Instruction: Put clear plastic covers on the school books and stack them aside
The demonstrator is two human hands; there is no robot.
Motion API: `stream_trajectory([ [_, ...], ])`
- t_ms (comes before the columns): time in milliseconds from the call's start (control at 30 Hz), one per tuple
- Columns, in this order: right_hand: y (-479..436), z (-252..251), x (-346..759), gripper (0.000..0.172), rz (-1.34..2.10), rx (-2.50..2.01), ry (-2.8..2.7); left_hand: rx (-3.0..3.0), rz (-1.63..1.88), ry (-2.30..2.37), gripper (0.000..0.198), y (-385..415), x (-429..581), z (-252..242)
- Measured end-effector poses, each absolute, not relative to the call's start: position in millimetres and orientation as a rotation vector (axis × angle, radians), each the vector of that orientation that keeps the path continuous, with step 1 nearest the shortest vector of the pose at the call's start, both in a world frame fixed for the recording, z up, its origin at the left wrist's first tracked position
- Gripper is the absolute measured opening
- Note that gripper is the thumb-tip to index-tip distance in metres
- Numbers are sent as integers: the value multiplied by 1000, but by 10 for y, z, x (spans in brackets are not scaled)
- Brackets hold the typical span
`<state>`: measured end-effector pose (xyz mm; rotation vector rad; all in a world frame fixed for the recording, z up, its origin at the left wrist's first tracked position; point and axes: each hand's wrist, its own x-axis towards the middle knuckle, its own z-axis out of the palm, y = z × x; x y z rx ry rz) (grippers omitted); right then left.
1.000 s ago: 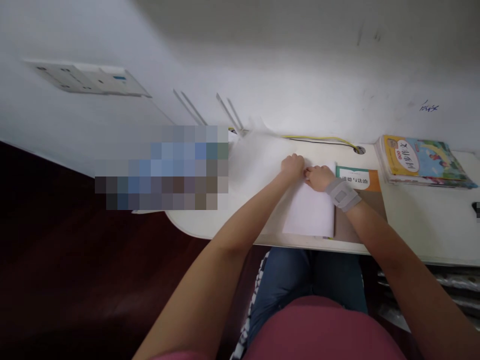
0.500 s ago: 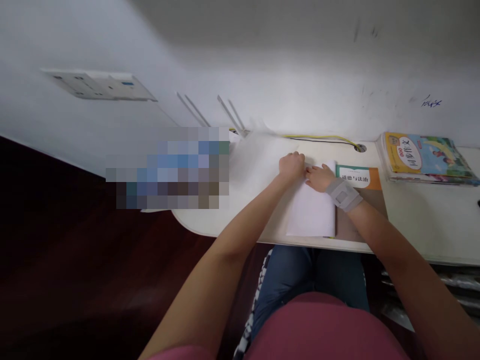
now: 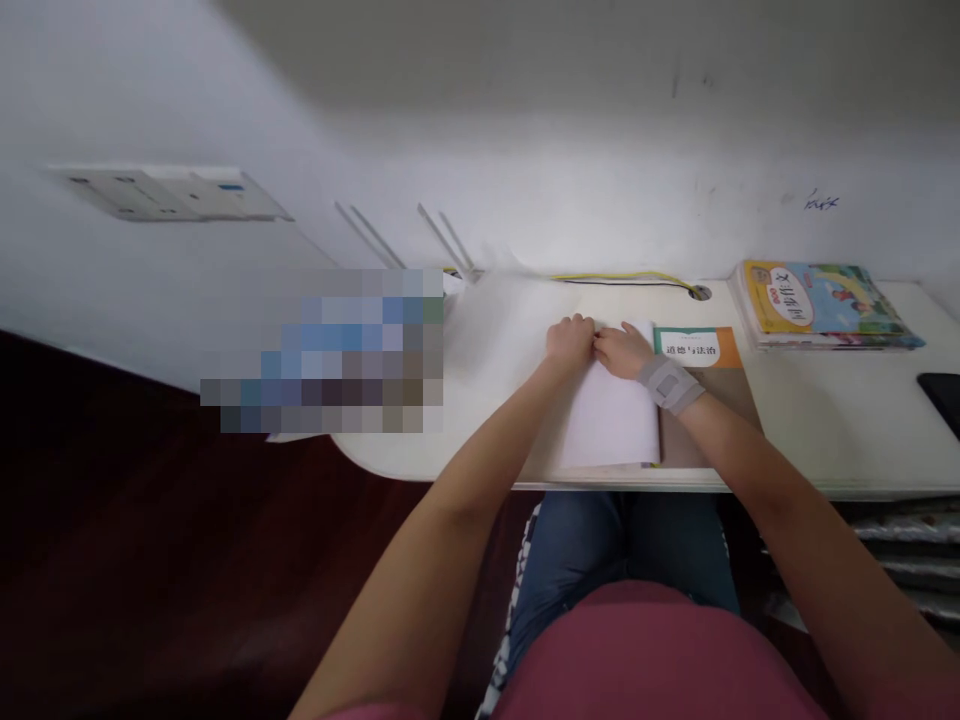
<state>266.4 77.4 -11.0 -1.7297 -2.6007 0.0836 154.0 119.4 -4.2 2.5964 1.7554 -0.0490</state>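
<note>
White paper (image 3: 611, 420) lies folded over the left part of a textbook (image 3: 705, 400) with a brown, green and orange cover. My left hand (image 3: 571, 340) is closed at the paper's upper left edge, its fingers curled; what it pinches is too small to make out. Touching it from the right, my right hand (image 3: 624, 350) rests on the upper part of the paper with fingers bent and closed at the same edge. A grey band (image 3: 671, 384) circles my right wrist.
A stack of books (image 3: 817, 300) lies at the desk's back right, with a dark phone-like object (image 3: 941, 398) near the right edge. Yellow and black cables (image 3: 622, 277) run along the wall to a desk hole. A blurred-out patch covers things at the left.
The view has shifted, so the desk items appear further left, and more of the dark object shows. My hands are closer together at the paper's edge.
</note>
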Motion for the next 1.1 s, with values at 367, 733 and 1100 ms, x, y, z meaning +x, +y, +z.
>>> stream_trajectory([
  [367, -1023, -94, 4539, 41, -345, -2090, -1544, 2931, 504, 953, 48, 84, 1194, -294],
  [733, -2156, -508, 5890, 49, -465, -2786, -817, 2957, 726, 980, 69, -452, 994, -681],
  [1100, -1107, -472, 4245, 52, -28, -2019, -1896, 2996, 517, 1000, 61, -430, 878, -672],
])
